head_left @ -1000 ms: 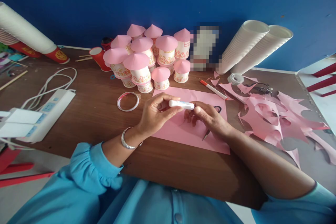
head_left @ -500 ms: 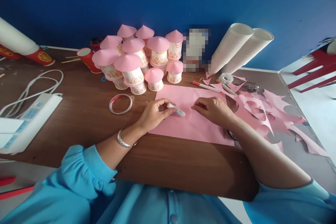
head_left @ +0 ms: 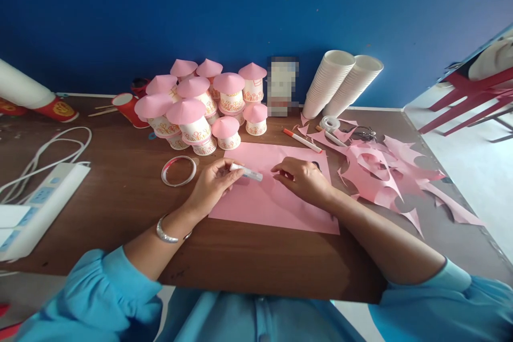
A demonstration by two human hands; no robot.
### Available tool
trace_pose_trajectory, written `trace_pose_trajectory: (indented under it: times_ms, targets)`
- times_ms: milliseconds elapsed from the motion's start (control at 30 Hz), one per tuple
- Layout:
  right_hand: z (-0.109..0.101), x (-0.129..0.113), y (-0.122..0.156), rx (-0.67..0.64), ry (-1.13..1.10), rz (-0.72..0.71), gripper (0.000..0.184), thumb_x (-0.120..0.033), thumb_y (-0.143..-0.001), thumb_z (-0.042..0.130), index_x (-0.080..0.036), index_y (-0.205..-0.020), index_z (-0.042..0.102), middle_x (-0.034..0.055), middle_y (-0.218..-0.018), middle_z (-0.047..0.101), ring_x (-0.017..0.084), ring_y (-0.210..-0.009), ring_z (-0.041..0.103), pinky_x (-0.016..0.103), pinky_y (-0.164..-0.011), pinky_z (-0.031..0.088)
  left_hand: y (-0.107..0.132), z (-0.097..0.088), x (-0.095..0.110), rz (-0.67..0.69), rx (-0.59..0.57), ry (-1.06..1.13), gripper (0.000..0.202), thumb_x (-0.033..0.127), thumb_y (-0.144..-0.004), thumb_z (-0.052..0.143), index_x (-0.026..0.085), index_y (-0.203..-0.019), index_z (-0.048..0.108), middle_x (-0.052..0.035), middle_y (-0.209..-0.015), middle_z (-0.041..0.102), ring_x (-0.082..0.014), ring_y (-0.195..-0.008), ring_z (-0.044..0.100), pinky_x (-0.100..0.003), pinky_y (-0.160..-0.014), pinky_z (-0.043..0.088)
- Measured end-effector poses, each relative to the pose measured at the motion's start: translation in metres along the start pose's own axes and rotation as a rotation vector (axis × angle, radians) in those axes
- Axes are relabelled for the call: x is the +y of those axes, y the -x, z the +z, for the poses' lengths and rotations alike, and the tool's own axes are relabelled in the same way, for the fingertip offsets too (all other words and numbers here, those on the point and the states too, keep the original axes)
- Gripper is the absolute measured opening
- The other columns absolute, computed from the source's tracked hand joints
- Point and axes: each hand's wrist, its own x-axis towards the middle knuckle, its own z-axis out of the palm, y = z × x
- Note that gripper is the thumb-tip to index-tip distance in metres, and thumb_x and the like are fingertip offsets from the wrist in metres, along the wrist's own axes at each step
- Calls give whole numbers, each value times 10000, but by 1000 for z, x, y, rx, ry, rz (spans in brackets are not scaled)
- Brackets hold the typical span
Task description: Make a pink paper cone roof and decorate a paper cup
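Note:
My left hand (head_left: 212, 184) is closed around a white glue stick (head_left: 246, 171), its tip pointing right over a pink paper sheet (head_left: 276, 203) on the brown table (head_left: 132, 197). My right hand (head_left: 302, 179) rests on the same sheet, fingers curled and pinched on a small pink paper piece that I can barely make out. A dark handle, perhaps scissors (head_left: 316, 164), peeks out just beyond the right hand.
Pink-roofed paper-cup houses (head_left: 204, 104) cluster behind the sheet, with a tape ring (head_left: 178, 170) to their left front. White cup stacks (head_left: 340, 83), an orange-capped marker (head_left: 302, 140) and pink paper scraps (head_left: 385, 171) lie to the right. A power strip (head_left: 36, 208) sits far left.
The glue stick, held by both hands a second ago, is now in the left hand alone. The right hand has dropped onto the sheet. The camera view has shifted right and down.

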Motion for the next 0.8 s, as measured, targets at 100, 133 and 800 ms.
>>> trace_pose_trajectory:
  times_ms: [100, 133, 800]
  targets:
    - [0, -6, -2, 3, -386, 52, 349, -289, -879, 775, -228, -1221, 744, 14, -873, 696, 143, -710, 612, 278, -656, 498, -3, 8, 9, 31, -57, 154, 363, 497, -807, 856, 208, -978, 717, 72, -561, 509, -73, -474, 410, -180, -409, 279]
    - [1, -11, -3, -29, -554, 75, 495, -339, -841, 824, -239, -1311, 701, 4, -885, 682, 138, -696, 601, 273, -628, 507, -4, 13, 12, 39, -90, 202, 355, 490, -813, 853, 215, -991, 716, 71, -576, 510, -71, -481, 408, -182, -414, 275]
    - [-7, -24, -2, 105, 3, 45, 314, -495, -984, 634, -203, -976, 749, 47, -826, 773, 143, -586, 583, 291, -607, 410, -12, -1, -22, 850, -252, -1080, 256, 282, -1055, 537, 196, -1242, 690, -36, -940, 681, -144, -763, 681, -244, -629, 530]
